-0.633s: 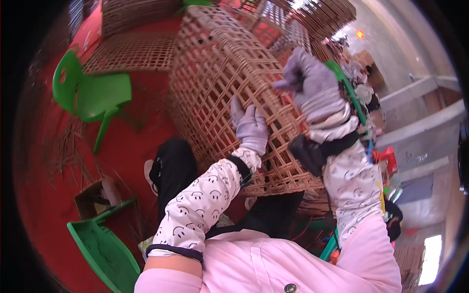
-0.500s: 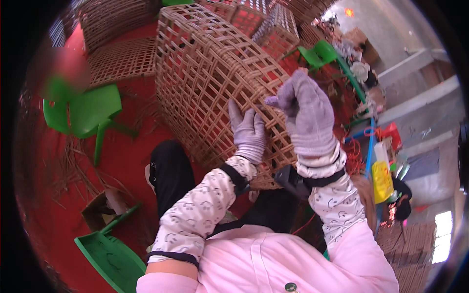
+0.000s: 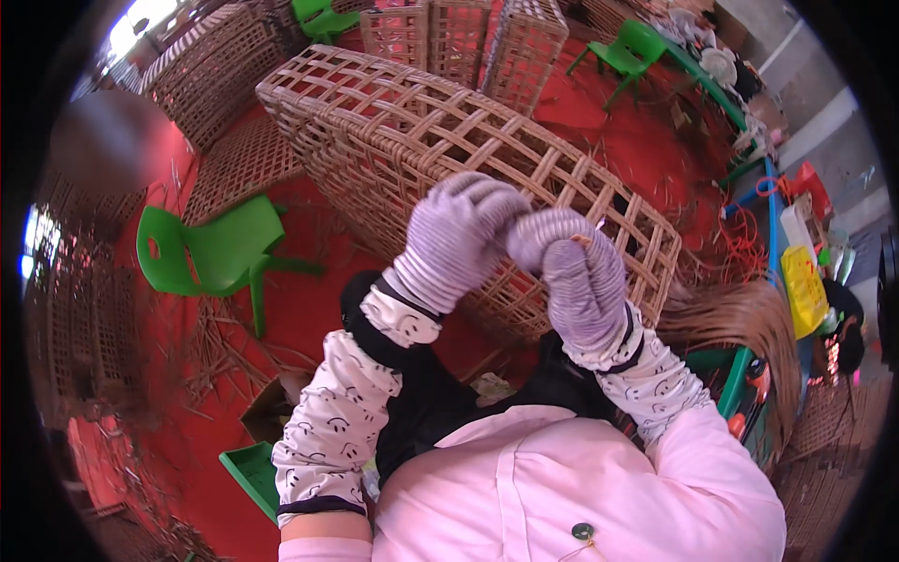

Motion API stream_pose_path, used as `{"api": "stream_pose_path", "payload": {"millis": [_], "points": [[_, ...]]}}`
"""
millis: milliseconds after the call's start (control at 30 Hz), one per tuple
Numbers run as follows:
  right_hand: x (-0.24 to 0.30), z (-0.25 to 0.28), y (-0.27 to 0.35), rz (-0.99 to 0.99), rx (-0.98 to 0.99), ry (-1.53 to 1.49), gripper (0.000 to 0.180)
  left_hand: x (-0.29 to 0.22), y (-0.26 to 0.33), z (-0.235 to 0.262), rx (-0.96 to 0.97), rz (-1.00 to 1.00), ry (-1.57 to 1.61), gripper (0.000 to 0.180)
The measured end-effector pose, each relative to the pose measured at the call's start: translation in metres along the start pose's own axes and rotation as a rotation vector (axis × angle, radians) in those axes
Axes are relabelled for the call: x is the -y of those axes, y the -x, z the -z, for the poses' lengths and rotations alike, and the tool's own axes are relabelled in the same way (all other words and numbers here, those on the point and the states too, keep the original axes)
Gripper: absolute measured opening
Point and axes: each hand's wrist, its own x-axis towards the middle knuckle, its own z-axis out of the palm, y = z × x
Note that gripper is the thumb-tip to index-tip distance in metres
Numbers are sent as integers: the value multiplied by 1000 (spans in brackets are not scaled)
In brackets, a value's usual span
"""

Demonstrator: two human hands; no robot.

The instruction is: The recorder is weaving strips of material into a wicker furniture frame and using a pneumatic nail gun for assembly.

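The large lattice basket [image 3: 449, 159] lies on its side on the floor [image 3: 309, 309], just before the person's knees. The left hand [image 3: 459, 234] and the right hand [image 3: 576, 272] meet over the basket's near end. Left of the basket stands 1 chair [image 3: 220, 253]. Behind the basket stand 3 upright woven panels [image 3: 468, 42]. Right of the basket lies a bundle of reeds [image 3: 740, 328].

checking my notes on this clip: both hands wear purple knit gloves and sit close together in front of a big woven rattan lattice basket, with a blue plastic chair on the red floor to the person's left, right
Not quite: the plastic chair is green, not blue, as the head view shows. The rest holds: the left hand and right hand wear purple knit gloves and sit close together in front of the big woven rattan lattice basket, above the red floor.
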Motion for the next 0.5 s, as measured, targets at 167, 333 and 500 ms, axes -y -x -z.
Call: {"api": "stream_pose_path", "payload": {"millis": [167, 333, 500], "points": [[5, 4, 3, 124, -151, 683, 38, 12, -12, 15, -111, 786, 1012, 23], [-4, 27, 22, 68, 80, 1416, 69, -8, -17, 9, -143, 817, 1093, 27], [11, 52, 26, -36, 163, 1297, 57, -68, 6, -17, -142, 620, 985, 30]]}}
